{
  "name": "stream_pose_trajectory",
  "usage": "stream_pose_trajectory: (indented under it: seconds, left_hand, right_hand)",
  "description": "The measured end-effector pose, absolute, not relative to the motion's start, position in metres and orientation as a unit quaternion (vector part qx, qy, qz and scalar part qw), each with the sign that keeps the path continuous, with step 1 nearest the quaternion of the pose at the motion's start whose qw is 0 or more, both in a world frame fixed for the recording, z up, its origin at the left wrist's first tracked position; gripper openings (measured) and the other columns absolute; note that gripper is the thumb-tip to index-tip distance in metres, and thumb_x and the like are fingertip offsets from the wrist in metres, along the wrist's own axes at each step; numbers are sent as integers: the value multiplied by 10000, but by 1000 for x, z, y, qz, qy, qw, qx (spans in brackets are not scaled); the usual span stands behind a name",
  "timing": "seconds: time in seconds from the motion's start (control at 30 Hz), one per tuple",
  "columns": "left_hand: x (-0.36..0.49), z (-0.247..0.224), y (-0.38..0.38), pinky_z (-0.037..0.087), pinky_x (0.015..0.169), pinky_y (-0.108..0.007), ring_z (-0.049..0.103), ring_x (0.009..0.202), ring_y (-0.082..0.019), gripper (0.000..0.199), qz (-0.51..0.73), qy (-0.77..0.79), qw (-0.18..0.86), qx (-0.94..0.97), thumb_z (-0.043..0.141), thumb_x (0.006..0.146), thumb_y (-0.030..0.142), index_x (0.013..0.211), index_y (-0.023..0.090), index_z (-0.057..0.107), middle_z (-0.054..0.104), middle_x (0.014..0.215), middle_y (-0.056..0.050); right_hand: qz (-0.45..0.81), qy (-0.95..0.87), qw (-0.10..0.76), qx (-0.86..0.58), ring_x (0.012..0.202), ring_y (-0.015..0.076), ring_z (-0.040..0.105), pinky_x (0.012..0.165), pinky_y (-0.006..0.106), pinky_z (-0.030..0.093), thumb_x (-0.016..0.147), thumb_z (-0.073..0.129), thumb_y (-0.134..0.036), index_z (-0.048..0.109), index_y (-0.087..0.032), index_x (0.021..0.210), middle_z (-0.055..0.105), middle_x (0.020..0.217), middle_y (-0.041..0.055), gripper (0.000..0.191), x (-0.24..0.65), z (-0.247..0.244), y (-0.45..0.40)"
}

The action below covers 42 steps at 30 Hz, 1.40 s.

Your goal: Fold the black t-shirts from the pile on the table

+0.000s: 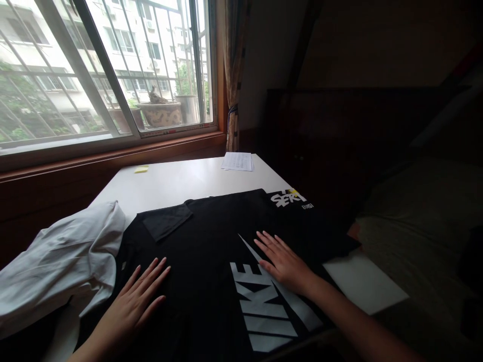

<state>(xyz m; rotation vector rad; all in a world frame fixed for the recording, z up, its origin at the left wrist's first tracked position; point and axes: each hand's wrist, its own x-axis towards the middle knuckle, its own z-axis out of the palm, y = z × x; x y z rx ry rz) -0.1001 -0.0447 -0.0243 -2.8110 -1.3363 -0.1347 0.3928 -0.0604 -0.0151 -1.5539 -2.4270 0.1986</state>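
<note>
A black T-shirt (204,251) with a large grey logo and lettering lies spread across the white table. My left hand (138,299) rests flat on its left part, fingers stretched out. On the right, my right hand (281,261) lies palm down over the top of the printed logo, its fingers extended. One sleeve (168,221) of the shirt is folded over at the upper left. Dark cloth with white "SERI"-like print (287,198) shows at the upper right; I cannot tell whether it is a separate garment.
A crumpled white garment (83,241) lies at the table's left edge. Papers (237,161) and a yellow sticky note (141,169) are at the far end of the white table (181,178). Beyond stands a barred window (151,65) with a tied curtain (233,75).
</note>
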Motion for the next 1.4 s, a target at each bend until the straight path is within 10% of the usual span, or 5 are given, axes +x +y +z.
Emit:
stream_pose_trajectory:
  seconds: [0.6,1.4]
  left_hand:
    - [-108,-20,-59,207,1258,-375,362,1487,-214,703,-89,-387,145,-906,479,1016,510,1619,307,181,334,1630,-6]
    - [-103,-18,-62,207,1257,-383,332,1501,-219,682,-63,-396,161,-902,481,1015,511,1610,290,229,312,1642,-17]
  right_hand:
    - [33,-754,23,-655,1566,241,90,1267,479,90,1007,216,-641,274,-183,1610,137,1695,56,759,426,-1,78]
    - [93,-680,44,-726,1553,281,161,1230,604,129,1019,176,-606,299,-305,1594,179,1693,1,661,451,-17,172]
